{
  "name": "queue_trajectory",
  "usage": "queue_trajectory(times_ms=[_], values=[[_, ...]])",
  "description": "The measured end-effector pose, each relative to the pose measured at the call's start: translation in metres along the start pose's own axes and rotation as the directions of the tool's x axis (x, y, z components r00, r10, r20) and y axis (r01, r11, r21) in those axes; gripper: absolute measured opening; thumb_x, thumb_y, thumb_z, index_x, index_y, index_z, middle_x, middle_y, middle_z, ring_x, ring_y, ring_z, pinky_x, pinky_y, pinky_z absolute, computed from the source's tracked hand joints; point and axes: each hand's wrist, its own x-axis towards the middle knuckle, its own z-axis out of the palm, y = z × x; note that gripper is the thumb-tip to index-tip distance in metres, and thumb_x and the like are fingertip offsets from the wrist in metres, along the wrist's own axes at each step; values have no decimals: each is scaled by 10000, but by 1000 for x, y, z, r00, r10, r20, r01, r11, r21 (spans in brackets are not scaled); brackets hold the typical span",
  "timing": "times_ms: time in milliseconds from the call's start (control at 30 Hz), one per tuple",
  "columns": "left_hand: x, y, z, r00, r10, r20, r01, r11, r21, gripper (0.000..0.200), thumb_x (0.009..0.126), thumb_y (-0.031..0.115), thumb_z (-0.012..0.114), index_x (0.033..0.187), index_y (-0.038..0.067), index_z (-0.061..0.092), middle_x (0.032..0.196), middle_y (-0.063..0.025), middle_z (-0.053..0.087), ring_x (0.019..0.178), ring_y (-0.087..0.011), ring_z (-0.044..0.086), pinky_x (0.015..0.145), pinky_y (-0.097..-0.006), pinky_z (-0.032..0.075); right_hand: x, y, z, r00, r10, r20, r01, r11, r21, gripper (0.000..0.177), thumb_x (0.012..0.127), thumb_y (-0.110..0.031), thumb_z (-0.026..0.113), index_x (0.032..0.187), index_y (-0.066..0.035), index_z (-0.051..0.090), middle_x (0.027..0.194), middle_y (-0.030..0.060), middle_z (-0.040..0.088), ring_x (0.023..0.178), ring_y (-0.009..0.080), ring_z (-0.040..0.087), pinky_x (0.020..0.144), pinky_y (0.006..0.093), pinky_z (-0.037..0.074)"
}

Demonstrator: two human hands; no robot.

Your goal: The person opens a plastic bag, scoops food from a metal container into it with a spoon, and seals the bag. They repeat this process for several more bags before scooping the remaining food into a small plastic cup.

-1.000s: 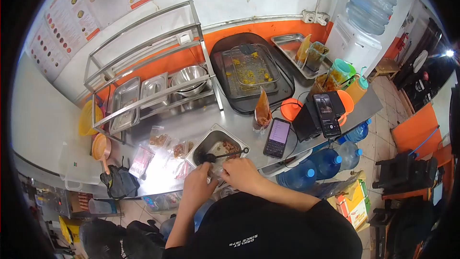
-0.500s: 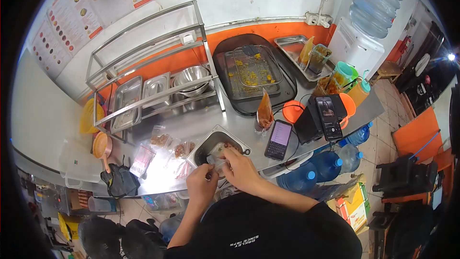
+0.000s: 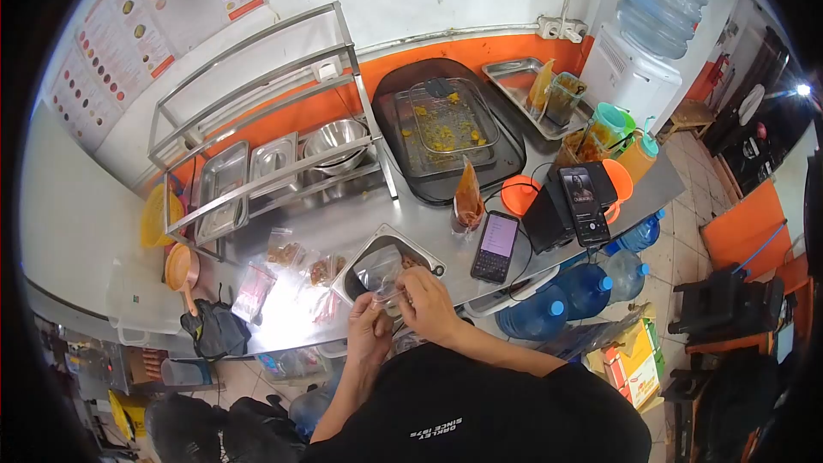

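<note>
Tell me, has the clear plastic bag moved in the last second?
Yes: the bag moved from the metal pan's near rim to above the pan.

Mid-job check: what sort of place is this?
Probably a small food stall's prep counter: picture menu posters on the wall, steel pans in a rack on a stainless counter, and the left hand and right hand holding a clear bag over a steel tub.
</note>
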Motion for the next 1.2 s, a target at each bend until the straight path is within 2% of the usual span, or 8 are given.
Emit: queue_trajectory(times_ms=[100,200,300,533,733,833,1000,1200], values=[[5,-7,-11,981,-131,141,143,987,-74,33,902,127,603,893,97,609,636,7,529,435,-65,350,448,-227,277,-3,4,3,982,188,30,-190,966,173,160,766,41,592,904,-10,528,859,107,554,820,276,576,711,349,466],[4,-7,-13,971,-86,222,89,996,-2,60,887,143,618,857,94,600,621,4,524,451,-68,359,453,-228,263,-10,9,7,717,562,411,-548,90,832,87,842,10,636,921,-16,611,907,26,647,824,87,599,757,235,474],[5,-4,-11,979,-26,204,29,1000,-12,66,861,123,625,827,84,584,599,0,513,473,-70,381,462,-232,268,-9,6,0,625,522,580,-620,-119,775,93,833,21,636,917,-18,638,912,37,637,867,116,601,806,261,474],[1,9,-6,967,149,207,-169,982,81,171,846,76,592,678,52,566,612,-18,543,519,-92,483,522,-245,412,-8,7,-2,712,315,627,-688,135,713,115,879,-67,623,964,-6,669,900,55,670,846,112,619,782,237,476],[-12,22,25,997,39,61,-44,996,79,117,861,121,580,769,48,581,650,-13,545,565,-99,513,543,-259,422,-12,13,5,640,229,733,-725,-134,675,137,907,-141,596,847,-22,629,798,-6,609,763,63,566,724,242,453],[-4,22,5,963,-84,257,113,989,-100,86,851,132,568,809,62,543,697,7,532,638,-79,503,583,-234,402,-10,18,0,740,166,652,-660,-9,751,98,859,-95,618,797,-31,579,768,-33,567,694,62,541,660,258,446],[-21,21,23,959,0,282,-152,842,518,154,754,-18,601,802,76,488,748,47,494,702,-40,475,630,-209,389,-5,2,-13,953,285,105,-304,899,315,134,779,-36,628,824,-19,503,707,82,565,593,196,575,557,307,454],[-24,19,24,959,236,155,-259,515,817,274,714,1,685,936,31,527,828,-36,575,657,-86,527,631,-253,442,-13,-7,-13,934,288,210,-319,938,134,195,772,-56,616,895,-34,465,723,158,604,633,343,617,568,415,481]])
